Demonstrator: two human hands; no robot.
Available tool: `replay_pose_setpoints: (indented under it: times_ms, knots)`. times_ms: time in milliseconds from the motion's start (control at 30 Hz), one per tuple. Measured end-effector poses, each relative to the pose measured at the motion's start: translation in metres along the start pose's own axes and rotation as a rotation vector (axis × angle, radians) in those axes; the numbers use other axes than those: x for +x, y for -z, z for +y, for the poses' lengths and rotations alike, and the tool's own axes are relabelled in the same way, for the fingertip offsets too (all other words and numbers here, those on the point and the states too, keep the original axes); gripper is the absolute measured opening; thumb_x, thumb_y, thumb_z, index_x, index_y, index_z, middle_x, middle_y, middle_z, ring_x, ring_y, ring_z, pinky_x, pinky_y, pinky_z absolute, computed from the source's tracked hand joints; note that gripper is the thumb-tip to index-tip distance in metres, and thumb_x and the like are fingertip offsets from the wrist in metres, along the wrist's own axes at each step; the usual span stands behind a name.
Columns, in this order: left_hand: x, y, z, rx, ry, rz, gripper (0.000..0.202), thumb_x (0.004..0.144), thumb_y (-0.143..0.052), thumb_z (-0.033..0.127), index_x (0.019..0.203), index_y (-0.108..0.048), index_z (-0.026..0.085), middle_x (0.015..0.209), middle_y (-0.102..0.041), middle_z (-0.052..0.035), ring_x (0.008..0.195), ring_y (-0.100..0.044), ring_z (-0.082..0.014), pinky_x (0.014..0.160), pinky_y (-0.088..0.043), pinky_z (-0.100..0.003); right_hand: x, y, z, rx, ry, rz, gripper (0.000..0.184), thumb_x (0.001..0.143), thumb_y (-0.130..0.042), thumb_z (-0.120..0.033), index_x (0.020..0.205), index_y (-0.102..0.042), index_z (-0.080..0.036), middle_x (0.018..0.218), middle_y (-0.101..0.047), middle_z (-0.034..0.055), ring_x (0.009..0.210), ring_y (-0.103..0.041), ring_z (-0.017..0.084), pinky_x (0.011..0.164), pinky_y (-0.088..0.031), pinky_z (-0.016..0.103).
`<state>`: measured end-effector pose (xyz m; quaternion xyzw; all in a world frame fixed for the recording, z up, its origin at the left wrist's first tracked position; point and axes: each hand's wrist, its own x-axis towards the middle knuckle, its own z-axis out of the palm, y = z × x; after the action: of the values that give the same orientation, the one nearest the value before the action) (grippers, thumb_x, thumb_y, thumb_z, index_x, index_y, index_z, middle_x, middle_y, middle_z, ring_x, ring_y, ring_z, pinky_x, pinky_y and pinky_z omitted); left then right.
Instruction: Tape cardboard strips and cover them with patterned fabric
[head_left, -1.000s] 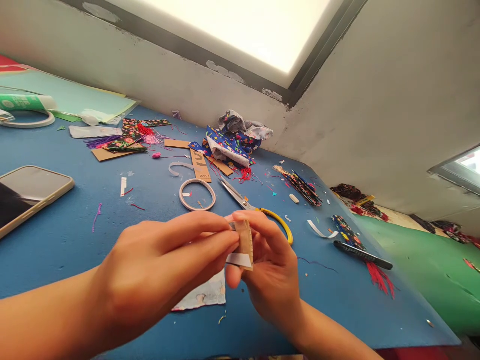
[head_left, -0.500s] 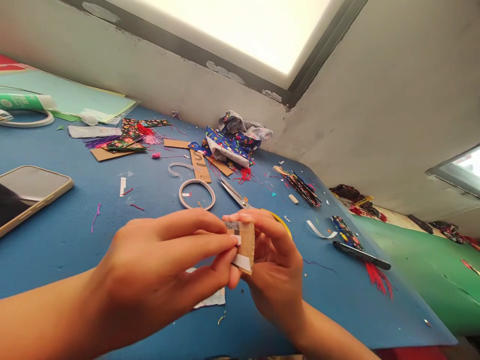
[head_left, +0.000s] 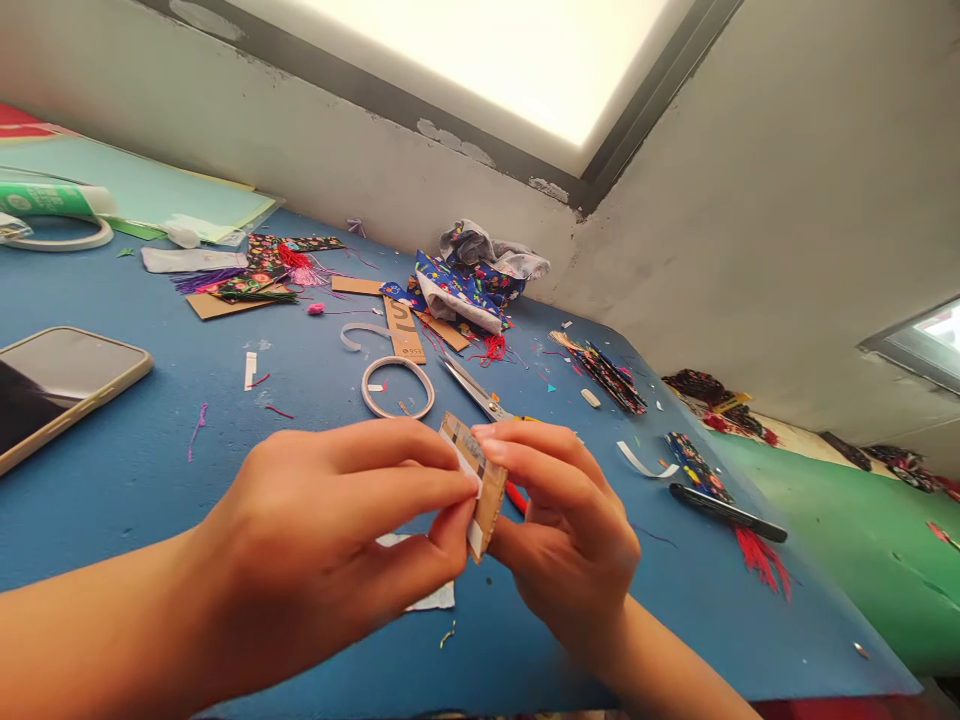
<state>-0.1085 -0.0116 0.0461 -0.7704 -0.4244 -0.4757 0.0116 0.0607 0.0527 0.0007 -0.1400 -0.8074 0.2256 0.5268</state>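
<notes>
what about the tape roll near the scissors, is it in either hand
No, the tape roll lies on the blue table, while the left hand and right hand meet at a small cardboard piece.

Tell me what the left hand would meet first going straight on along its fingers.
The left hand would most likely meet the cardboard piece first, with the right hand beyond; exact depth is unclear.

Beyond the cardboard piece [head_left: 493,494], right fingers [head_left: 551,462] partly cover the scissors [head_left: 474,388]; far left of it, the phone [head_left: 82,368] is cropped.
</notes>
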Motion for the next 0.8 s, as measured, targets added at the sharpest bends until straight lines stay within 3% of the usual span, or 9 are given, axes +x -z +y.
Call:
replay_pose_setpoints:
  times_ms: [300, 533, 633, 800]
  knots:
    - [-0.001, -0.001, -0.002, 0.071, -0.029, -0.009, 0.012, 0.075, -0.060, 0.008, 0.073, -0.067, 0.018, 0.071, -0.071, 0.0026, 0.057, -0.064, -0.0045, 0.066, -0.050, -0.006, 0.000, 0.002, 0.002, -0.099, 0.069, -0.023, 0.052, 0.076, -0.073, -0.019, 0.124, -0.056, -0.029, 0.107, -0.061, 0.0051, 0.096, -0.061, 0.021, 0.087, -0.053, 0.036]
    - [-0.001, -0.002, -0.005, 0.021, 0.010, 0.012, 0.013, 0.074, -0.061, 0.007, 0.067, -0.065, 0.018, 0.070, -0.070, 0.0024, 0.058, -0.062, -0.0051, 0.066, -0.051, -0.008, -0.002, -0.003, 0.000, 0.043, -0.003, -0.030, 0.059, 0.070, -0.076, -0.011, 0.122, -0.055, -0.029, 0.112, -0.061, 0.0049, 0.103, -0.059, 0.022, 0.089, -0.052, 0.037]
    - [0.005, 0.001, -0.010, -0.086, 0.181, 0.044, 0.013, 0.072, -0.061, 0.008, 0.065, -0.067, 0.018, 0.070, -0.069, 0.0038, 0.054, -0.061, -0.0051, 0.057, -0.052, -0.009, 0.002, -0.004, -0.002, 0.217, -0.167, 0.038, 0.053, 0.070, -0.078, -0.018, 0.116, -0.056, -0.031, 0.109, -0.062, 0.0034, 0.102, -0.060, 0.021, 0.083, -0.056, 0.035]
    - [0.023, 0.015, -0.043, -0.194, 0.644, 0.223, 0.005, 0.067, -0.067, 0.021, 0.069, -0.071, 0.019, 0.049, -0.063, 0.0086, 0.045, -0.058, -0.0061, 0.036, -0.043, -0.009, 0.017, 0.003, 0.009, 0.506, -0.385, 0.227, 0.034, 0.075, -0.074, -0.032, 0.105, -0.059, -0.031, 0.107, -0.065, 0.0006, 0.096, -0.063, 0.015, 0.080, -0.056, 0.027]
